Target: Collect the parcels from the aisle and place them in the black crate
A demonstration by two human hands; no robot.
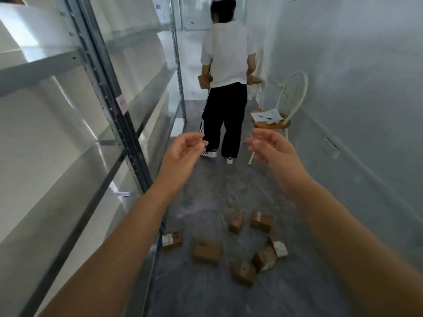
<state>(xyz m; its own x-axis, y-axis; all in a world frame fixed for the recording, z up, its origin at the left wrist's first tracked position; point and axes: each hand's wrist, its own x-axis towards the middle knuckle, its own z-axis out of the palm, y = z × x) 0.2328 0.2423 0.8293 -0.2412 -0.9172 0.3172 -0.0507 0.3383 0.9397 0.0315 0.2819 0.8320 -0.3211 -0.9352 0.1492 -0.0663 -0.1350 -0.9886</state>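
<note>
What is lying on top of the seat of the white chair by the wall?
White sheets of paper with dark marks lie on the wooden seat of the white chair. The seat under them is covered; nothing else shows there.

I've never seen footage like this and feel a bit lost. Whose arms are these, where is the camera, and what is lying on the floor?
The camera sits on a person's head, looking forward and down, so the two bare arms are the wearer's own. The left hand and right hand reach forward, fingers loosely curled, holding nothing. The place is a narrow aisle with metal shelving on the left. Seven small brown parcels lie scattered on the grey floor below the arms. Ahead, another person stands with their back turned, carrying what look like parcels. A white chair with papers on its seat stands by the right wall. No black crate is in view.
</note>
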